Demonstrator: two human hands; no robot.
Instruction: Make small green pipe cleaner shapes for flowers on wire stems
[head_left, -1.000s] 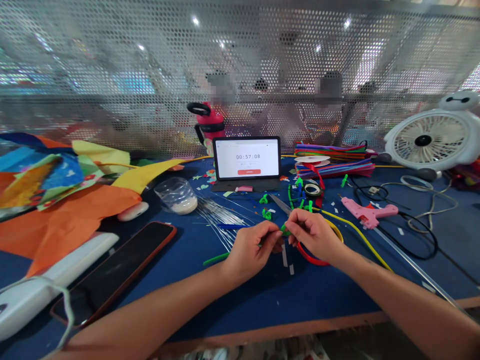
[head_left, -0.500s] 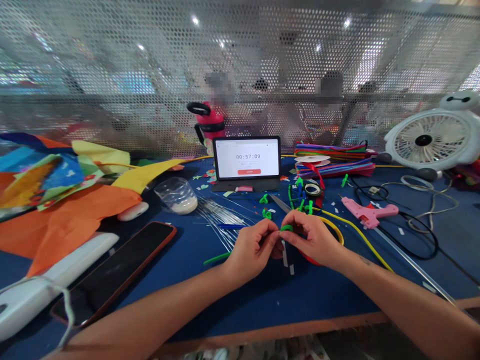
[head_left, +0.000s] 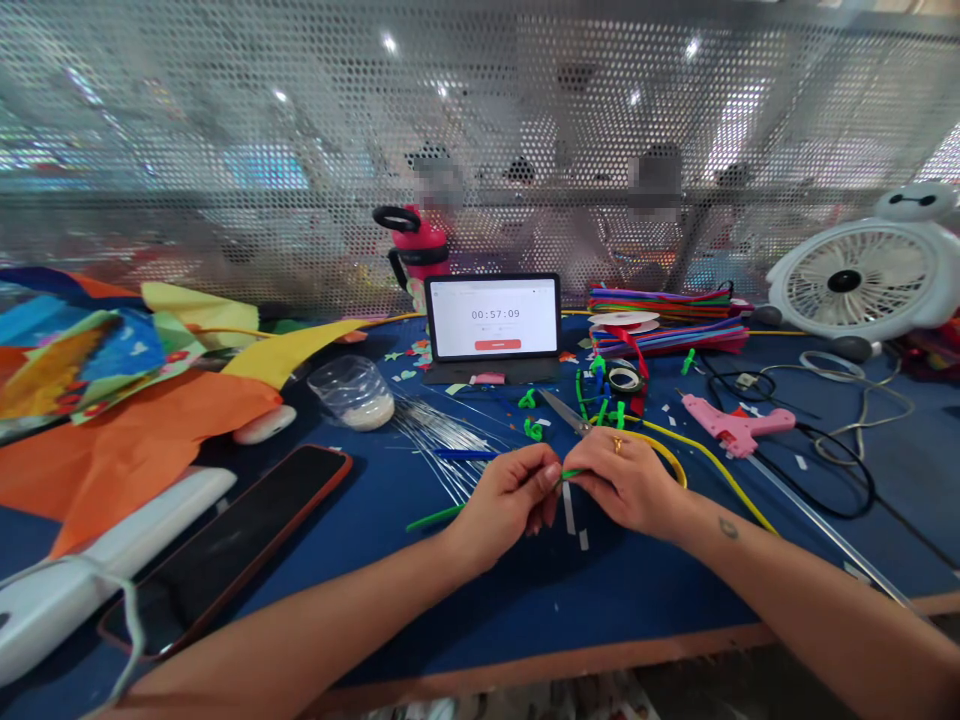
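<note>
A short green pipe cleaner [head_left: 573,474] is pinched between my two hands above the front middle of the table. My left hand [head_left: 514,495] closes on its left end, with the fingers curled in. From the other side my right hand [head_left: 626,475] grips it, knuckles turned up, hiding most of the piece. Just beyond lie curled green pipe cleaner pieces [head_left: 533,429] and scissors [head_left: 566,412], whose handles are partly covered by my right hand. A green strip [head_left: 435,518] sticks out from behind my left wrist, beside a bundle of thin silver wires [head_left: 450,440].
A pink glue gun [head_left: 739,425] with its cable lies to the right, near a white fan [head_left: 855,280]. Behind my hands stand a tablet [head_left: 493,318] and bundled pipe cleaners [head_left: 675,335]. To the left are a phone [head_left: 247,550], a clear cup [head_left: 352,393] and orange fabric [head_left: 165,430].
My right hand has rolled over so its back faces up, and the green loop between the fingers now appears as a thin straight piece. My left hand stays nearly in place.
</note>
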